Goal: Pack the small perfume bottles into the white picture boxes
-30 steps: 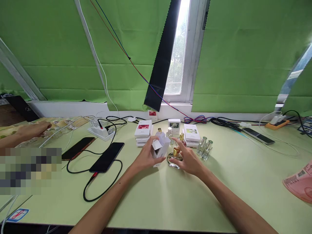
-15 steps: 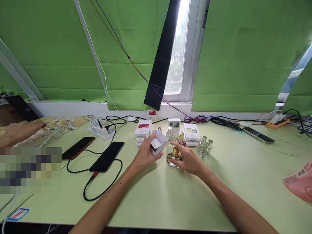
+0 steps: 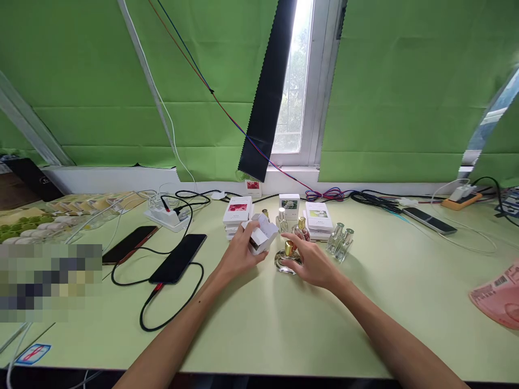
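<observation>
My left hand (image 3: 239,251) is wrapped round a small white box (image 3: 264,235), tilted with its flaps open; what is inside is mostly hidden. Just to the right, my right hand (image 3: 310,262) has thumb and forefinger around a squat clear glass perfume bottle (image 3: 280,263) with a gold cap, low at the table surface. Behind the hands stand a reddish perfume bottle (image 3: 300,231) with a gold cap and a slim clear bottle (image 3: 281,220). Two clear glass bottles (image 3: 339,241) stand side by side, right of my right hand.
Stacked white boxes (image 3: 238,210) and more boxes (image 3: 318,217) stand behind. Two phones (image 3: 178,259) (image 3: 132,243) with cables lie left, near a power strip (image 3: 168,216). A third phone (image 3: 430,220) and a pink sheet (image 3: 498,297) lie right.
The squat perfume bottle has shifted slightly left along with my right hand. My left hand keeps hold of the box. Another person's hand at far left has gone from view.
</observation>
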